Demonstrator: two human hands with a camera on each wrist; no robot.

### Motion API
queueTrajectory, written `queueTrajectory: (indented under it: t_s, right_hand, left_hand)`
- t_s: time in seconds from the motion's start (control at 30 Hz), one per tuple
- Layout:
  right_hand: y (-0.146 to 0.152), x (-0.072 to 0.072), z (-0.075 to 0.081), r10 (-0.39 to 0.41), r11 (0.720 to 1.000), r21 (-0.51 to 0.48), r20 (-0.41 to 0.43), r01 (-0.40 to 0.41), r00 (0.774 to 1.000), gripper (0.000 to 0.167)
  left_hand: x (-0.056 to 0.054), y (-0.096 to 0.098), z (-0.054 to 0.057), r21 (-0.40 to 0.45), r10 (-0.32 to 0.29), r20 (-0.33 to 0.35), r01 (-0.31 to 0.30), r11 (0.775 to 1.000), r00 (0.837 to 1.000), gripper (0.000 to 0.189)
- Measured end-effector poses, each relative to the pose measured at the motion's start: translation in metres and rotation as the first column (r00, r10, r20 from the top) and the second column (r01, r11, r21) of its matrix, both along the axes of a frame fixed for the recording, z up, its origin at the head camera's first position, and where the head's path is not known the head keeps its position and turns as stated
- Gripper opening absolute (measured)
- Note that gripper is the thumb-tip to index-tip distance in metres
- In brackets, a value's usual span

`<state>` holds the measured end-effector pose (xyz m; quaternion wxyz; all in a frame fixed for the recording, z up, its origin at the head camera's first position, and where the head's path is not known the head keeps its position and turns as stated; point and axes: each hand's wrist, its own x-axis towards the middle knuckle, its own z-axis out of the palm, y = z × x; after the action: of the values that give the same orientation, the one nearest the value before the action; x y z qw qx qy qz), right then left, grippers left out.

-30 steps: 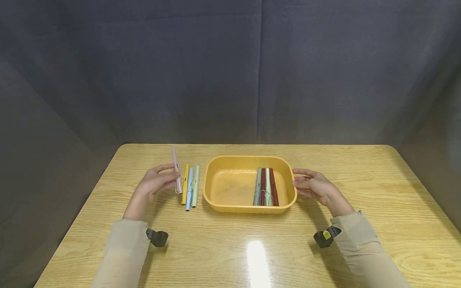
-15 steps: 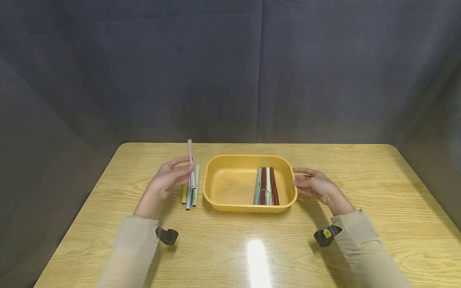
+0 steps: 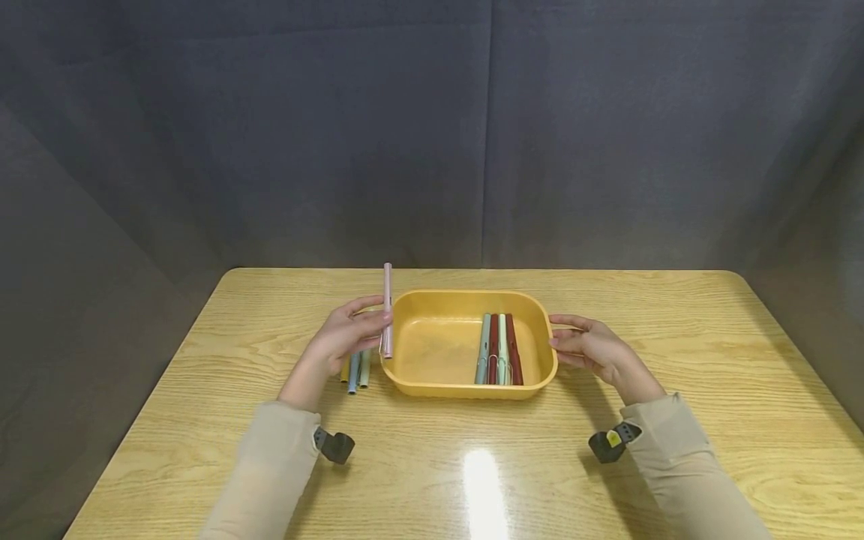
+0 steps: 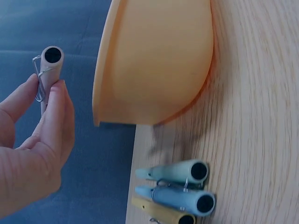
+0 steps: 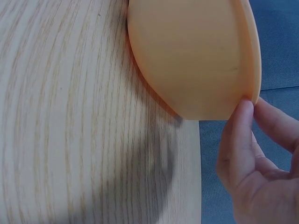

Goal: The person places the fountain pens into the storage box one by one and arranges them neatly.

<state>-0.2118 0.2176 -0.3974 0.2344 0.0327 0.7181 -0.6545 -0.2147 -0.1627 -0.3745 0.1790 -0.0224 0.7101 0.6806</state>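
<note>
My left hand (image 3: 344, 334) pinches a pale pink pen (image 3: 388, 292) between thumb and fingers. The pen stands nearly upright, raised above the table, and overlaps the left rim of the yellow plastic tray (image 3: 439, 391) in the head view. Its wire clip and dark end face the left wrist view. My right hand (image 3: 594, 349) pinches the tray's right rim, fingertips against the outer wall. Inside the tray's right half lie a grey-green pen (image 3: 483, 349), a pale green pen (image 3: 502, 341) and two dark red pens (image 3: 515, 352), side by side.
On the table left of the tray lie a light green pen (image 4: 180, 171), a blue pen (image 4: 182, 199) and a yellow pen (image 4: 163, 213), partly hidden by my left hand in the head view. A dark curtain (image 3: 432, 150) hangs behind the wooden table (image 3: 405, 465).
My left hand has lifted the pink pen from beside the other loose pens and carried it right to the tray's left rim. The right hand and tray have stayed put.
</note>
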Motion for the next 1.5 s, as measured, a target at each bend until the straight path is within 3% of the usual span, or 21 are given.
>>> queueTrajectory:
  t_s: [0.43,0.93,1.2,1.5]
  right_hand:
    - [-0.001,-0.001,0.000,-0.007,1.000,0.002,0.005,0.007,1.000,0.065]
    - [0.000,0.000,-0.001,-0.001,1.000,-0.026,0.005,0.001,1.000,0.065]
    - [0.000,-0.001,-0.001,0.008,1.000,-0.024,0.004,-0.008,1.000,0.065]
    - [0.001,-0.001,0.000,0.009,1.000,-0.020,0.005,-0.009,1.000,0.065]
  left_hand:
    - [0.001,0.022,0.001,0.011,-0.018,-0.011,0.018,1.000,1.000,0.055]
    - [0.001,0.049,-0.008,-0.023,-0.042,-0.012,0.042,0.999,0.999,0.055]
    - [0.003,0.071,-0.013,0.006,-0.022,0.000,0.022,1.000,1.000,0.052]
    - [0.004,0.092,-0.021,-0.035,-0.022,-0.003,0.022,0.999,1.000,0.051]
